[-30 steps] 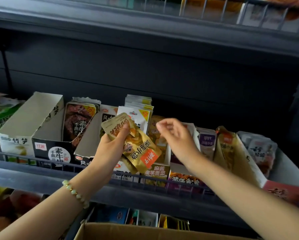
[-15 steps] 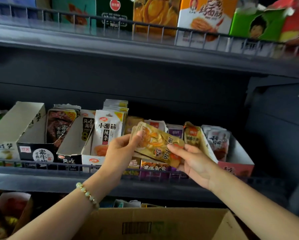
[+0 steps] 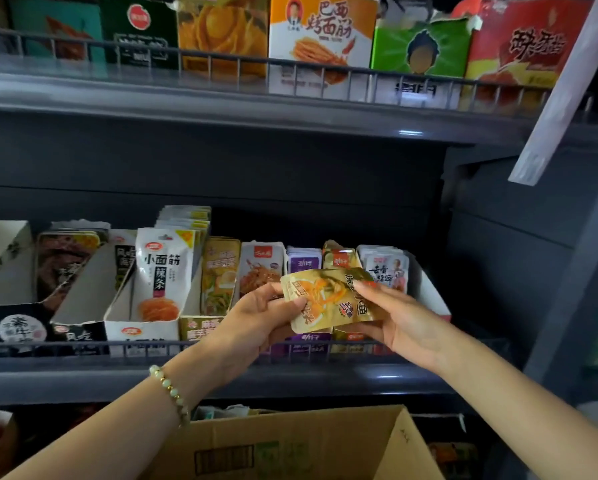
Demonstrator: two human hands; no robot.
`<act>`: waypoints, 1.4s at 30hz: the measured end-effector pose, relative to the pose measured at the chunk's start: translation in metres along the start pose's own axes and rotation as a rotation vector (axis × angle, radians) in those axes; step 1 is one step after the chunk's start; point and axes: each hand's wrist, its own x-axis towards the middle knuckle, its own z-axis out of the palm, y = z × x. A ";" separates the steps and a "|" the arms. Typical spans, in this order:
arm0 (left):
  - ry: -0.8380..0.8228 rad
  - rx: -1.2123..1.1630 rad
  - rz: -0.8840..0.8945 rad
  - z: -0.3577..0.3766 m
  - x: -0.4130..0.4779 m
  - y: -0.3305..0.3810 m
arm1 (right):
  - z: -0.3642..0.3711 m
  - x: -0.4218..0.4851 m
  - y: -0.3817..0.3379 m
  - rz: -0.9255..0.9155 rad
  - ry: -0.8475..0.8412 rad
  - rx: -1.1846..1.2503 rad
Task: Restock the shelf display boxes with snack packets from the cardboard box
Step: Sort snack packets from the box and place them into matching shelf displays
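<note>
Both hands hold a small stack of gold snack packets in front of the middle shelf. My left hand grips the stack's left edge, thumb on its face. My right hand pinches the right edge, fingers over the top. Just behind the stack stand a gold display box and a purple display box with packets upright in them. The cardboard box sits below at the bottom edge; its inside is hidden.
Along the middle shelf stand more display boxes: white noodle-strip packets, a dark beef-snack box, a red-and-white box at the right. A wire rail fronts the shelf. The upper shelf carries tall snack cartons. A grey post borders the right.
My right hand came over and took hold of the packets' right edge. Both hands carried the stack rightward, in front of the gold and purple boxes. The view tilted upward.
</note>
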 end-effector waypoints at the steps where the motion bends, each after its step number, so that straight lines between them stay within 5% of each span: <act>1: 0.006 0.005 0.004 0.003 0.005 -0.002 | -0.006 0.000 -0.002 -0.016 0.010 -0.056; 10: -0.091 0.033 0.037 0.031 0.046 -0.016 | -0.054 0.008 -0.018 -0.140 0.096 -0.138; 14: 0.058 0.705 0.196 0.020 0.073 -0.023 | -0.078 0.030 -0.039 -0.312 0.256 -0.469; 20: -0.231 1.489 0.205 0.005 0.103 -0.031 | -0.075 0.082 -0.066 -0.406 0.186 -1.079; 29: -0.422 1.317 0.234 -0.005 0.135 -0.051 | -0.062 0.149 -0.033 -0.262 -0.107 -1.545; 37: -0.451 1.268 0.236 -0.009 0.141 -0.052 | -0.064 0.146 -0.029 -0.342 -0.136 -1.716; 42: -0.448 1.274 0.240 -0.009 0.142 -0.053 | -0.065 0.157 -0.029 -0.427 -0.002 -1.750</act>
